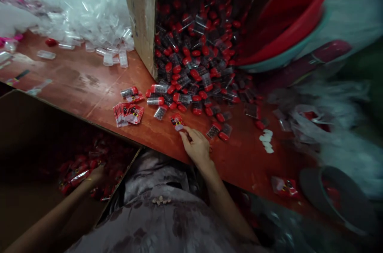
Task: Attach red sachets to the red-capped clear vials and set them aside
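Observation:
My right hand point(196, 145) is over the front of the table, thumb and fingers pinched on the near edge of a small red printed packet point(176, 119). Down in the box at lower left, my left hand point(97, 173) reaches among red-and-clear items point(80, 173); its fingers are dim and partly hidden, so any hold is unclear. To the left of my right hand lies a fanned stack of similar red packets point(134, 114). Clear tubes with red caps and dark contents point(182, 98) lie just beyond it, and one such tube point(128, 92) rests on a packet behind the stack.
An upright cardboard box point(143, 13) backs the heap of tubes. Empty clear tubes point(89, 1) are piled at the upper left. Red and pale basins point(287, 17) lean at the right. White pieces point(267, 141), another red packet point(284, 187) and a grey visor-like item point(338, 201) lie nearer right.

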Demonstrator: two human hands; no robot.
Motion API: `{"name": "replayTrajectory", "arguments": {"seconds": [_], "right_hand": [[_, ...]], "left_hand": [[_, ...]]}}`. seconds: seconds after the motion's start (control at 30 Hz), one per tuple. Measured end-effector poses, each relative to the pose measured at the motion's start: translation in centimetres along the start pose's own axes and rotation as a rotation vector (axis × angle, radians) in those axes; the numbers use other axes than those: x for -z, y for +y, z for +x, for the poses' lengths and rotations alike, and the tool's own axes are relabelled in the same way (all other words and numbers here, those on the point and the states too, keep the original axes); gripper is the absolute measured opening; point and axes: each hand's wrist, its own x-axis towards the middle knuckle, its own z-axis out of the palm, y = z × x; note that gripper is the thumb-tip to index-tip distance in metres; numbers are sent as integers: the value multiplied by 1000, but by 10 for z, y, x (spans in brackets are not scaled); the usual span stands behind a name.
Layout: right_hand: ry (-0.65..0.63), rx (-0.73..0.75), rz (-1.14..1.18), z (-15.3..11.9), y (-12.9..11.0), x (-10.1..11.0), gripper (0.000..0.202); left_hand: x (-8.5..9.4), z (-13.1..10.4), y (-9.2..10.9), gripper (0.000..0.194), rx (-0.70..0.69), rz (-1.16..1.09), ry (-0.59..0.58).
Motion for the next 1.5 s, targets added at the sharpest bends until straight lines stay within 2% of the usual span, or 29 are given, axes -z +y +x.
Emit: {"name": "replayTrajectory", "arguments": {"seconds": [0.07,0.17,0.23,0.3,0.4,0.47,0.57,0.63,0.7,0.77,0.8,0.87,0.97,1.07,1.2,1.3,1.4,1.5], "right_hand": [[-1,-1,-146,9,2,-3,36],[-45,-9,-268,20,2,-11,37],[-50,0,-272,22,2,-15,26],[-27,20,-237,20,3,-18,21],[31,58,-175,12,1,-15,21],[62,97,-151,5,-6,-9,22],[82,156,-129,-4,-18,3,24],[85,148,-66,-8,-23,8,26],[90,63,89,-11,-23,9,38],[67,-80,350,-11,-21,7,51],[42,-150,498,-10,-20,5,50],[-7,-247,735,-9,-19,2,34],[18,-293,836,-7,-22,1,25],[101,-295,773,-7,-24,0,28],[192,-254,592,-9,-24,-2,34],[146,-215,515,-9,-20,0,28],[65,-183,410,-6,-8,14,31],[75,-295,63,0,13,34,33]], "left_hand": [[4,-3,9,33,-49,167,21],[20,-13,38,27,-139,326,-8],[26,-25,65,32,-161,232,-47],[24,-41,97,37,-217,6,-84],[0,-64,148,41,-291,-404,-210],[-24,-74,180,46,-301,-653,-227],[-56,-80,218,47,-300,-873,-258],[-69,-78,232,41,-355,-942,-243],[-76,-74,239,34,-430,-956,-204],[-77,-70,239,29,-500,-922,-173],[-77,-69,237,26,-531,-895,-166],[-76,-68,234,23,-580,-829,-167],[-76,-69,232,20,-620,-733,-144],[-83,-72,236,23,-587,-770,-141],[-95,-76,243,31,-435,-957,-250],[-99,-78,245,37,-337,-1027,-338],[-94,-74,247,39,-272,-1030,-333],[-86,-68,250,39,-195,-1069,-330]]}}
